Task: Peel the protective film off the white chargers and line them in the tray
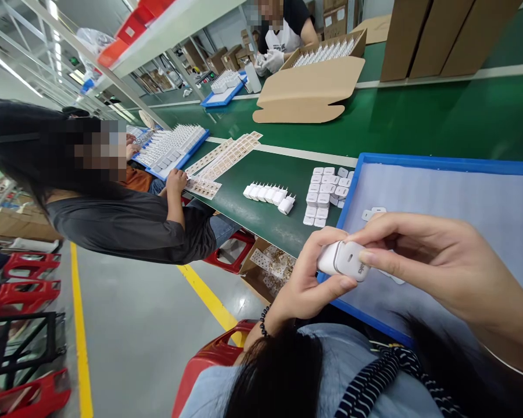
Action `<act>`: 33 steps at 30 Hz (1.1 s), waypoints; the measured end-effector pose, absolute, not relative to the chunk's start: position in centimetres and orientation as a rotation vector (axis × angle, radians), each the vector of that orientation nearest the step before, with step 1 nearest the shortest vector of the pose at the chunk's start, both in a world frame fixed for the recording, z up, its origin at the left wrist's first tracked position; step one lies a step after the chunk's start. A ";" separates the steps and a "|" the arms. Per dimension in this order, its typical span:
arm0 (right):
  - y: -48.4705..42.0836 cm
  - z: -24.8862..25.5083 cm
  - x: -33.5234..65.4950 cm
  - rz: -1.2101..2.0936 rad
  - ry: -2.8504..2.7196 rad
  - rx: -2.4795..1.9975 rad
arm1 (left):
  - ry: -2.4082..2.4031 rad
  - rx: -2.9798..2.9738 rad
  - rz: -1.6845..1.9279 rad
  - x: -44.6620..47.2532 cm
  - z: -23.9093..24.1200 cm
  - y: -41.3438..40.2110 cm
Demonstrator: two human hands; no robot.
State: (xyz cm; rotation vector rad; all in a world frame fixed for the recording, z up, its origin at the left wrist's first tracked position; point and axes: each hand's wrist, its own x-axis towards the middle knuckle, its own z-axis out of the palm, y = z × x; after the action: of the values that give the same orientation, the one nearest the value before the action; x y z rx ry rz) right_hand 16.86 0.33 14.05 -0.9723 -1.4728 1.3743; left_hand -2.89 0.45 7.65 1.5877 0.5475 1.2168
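Note:
In front of my chest, my left hand [307,278] is closed around a white charger housing [326,258], thumb below and fingers behind. The thumb and forefinger of my right hand [422,255] pinch a white end cap [353,261] with a small port slot and dark print. The cap sits against the housing's end, with a thin line visible between the two. Underneath, a blue-rimmed tray [453,158] with a pale liner holds a few loose white caps [375,212], partly hidden by my right hand.
Left of the tray lie stacked white caps [318,197] and a row of white plug chargers [265,193]. Sticker sheets [229,157] reach toward a seated co-worker [126,203]. Across the green bench [418,122] are an open cardboard box [309,87] and another person [287,35].

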 end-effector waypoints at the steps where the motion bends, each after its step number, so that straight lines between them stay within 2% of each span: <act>1: 0.3 14.1 16.8 1.374 -1.476 -0.973 | 0.552 1.604 1.216 -2.9 7.7 0.4; 6: 0.4 14.4 16.7 1.367 -1.382 -0.968 | 0.566 1.689 1.227 -2.9 7.8 0.4; 22: 0.4 14.0 17.0 1.667 -1.260 -0.886 | 0.480 1.836 1.188 -3.3 8.3 0.5; 33: 0.2 14.1 17.2 1.671 -1.351 -0.919 | 0.361 1.827 1.197 -3.1 7.3 0.5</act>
State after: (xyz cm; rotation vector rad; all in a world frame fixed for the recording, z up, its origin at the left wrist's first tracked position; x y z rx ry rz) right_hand 17.19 0.23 14.06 -0.9194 -1.3511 1.6709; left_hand -3.11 0.54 7.28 1.8266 0.3612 1.1966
